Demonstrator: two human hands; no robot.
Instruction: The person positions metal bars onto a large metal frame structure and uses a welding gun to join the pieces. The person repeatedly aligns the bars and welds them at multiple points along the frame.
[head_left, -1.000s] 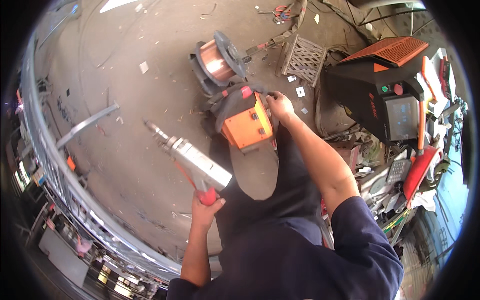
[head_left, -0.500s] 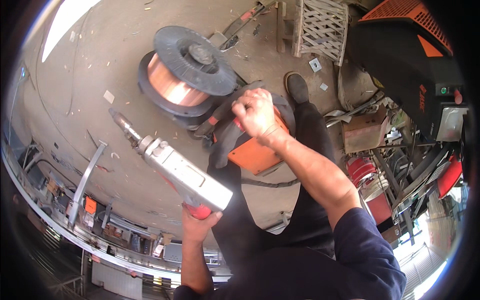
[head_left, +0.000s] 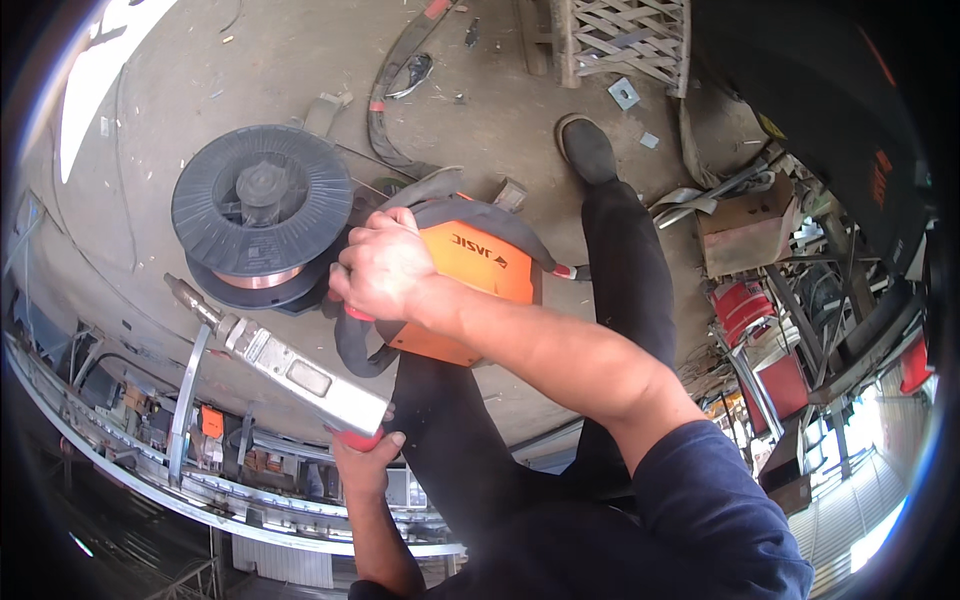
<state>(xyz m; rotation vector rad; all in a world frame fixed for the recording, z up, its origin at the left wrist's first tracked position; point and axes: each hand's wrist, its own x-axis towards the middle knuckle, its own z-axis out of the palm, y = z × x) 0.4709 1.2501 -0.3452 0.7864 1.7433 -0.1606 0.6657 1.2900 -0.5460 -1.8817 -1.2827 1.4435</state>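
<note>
In my left hand (head_left: 366,462) is a silver gun-shaped welding tool (head_left: 318,378) with a red grip. Its narrow nozzle points to the upper left. My right hand (head_left: 385,265) is closed in a fist at the left side of an orange wire feeder (head_left: 478,262), apparently round its handle. The fingers mostly hide that handle; a bit of red shows beneath them. A thick dark sleeved cable (head_left: 480,216) lies over the feeder. Left of the fist stands a large black spool (head_left: 205,200) wound with copper-coloured wire (head_left: 262,277).
My shoe (head_left: 588,150) rests on the dusty floor beyond the feeder. At the top is a slatted wooden seat (head_left: 635,45). A large black machine (head_left: 840,110) and a cardboard box (head_left: 745,235) among scrap stand to the right. A metal rail (head_left: 250,525) curves along the lower left.
My right hand and the feeder have shifted left, and the feeder has turned. The spool appears lower and further left, more upright. The welding tool stays in my left hand, a little further left.
</note>
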